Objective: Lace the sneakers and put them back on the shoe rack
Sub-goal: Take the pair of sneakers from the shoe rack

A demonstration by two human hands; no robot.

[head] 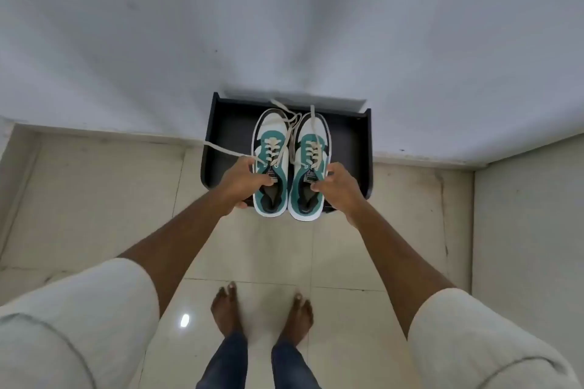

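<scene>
Two white and teal sneakers with cream laces are side by side over the black shoe rack [350, 148], toes toward the wall. My left hand [241, 185] grips the left sneaker [271, 139] at its collar, fingers inside the opening. My right hand [336, 188] holds the right sneaker [311, 142] the same way. The laces run through the eyelets; their loose ends [221, 148] trail out left and over the toes. Whether the soles touch the rack's top I cannot tell.
The rack stands against a white wall [284, 25] on a beige tiled floor [94, 199]. My bare feet [262, 313] stand on the tiles a step back from the rack. A wall corner juts in at the right [521, 230].
</scene>
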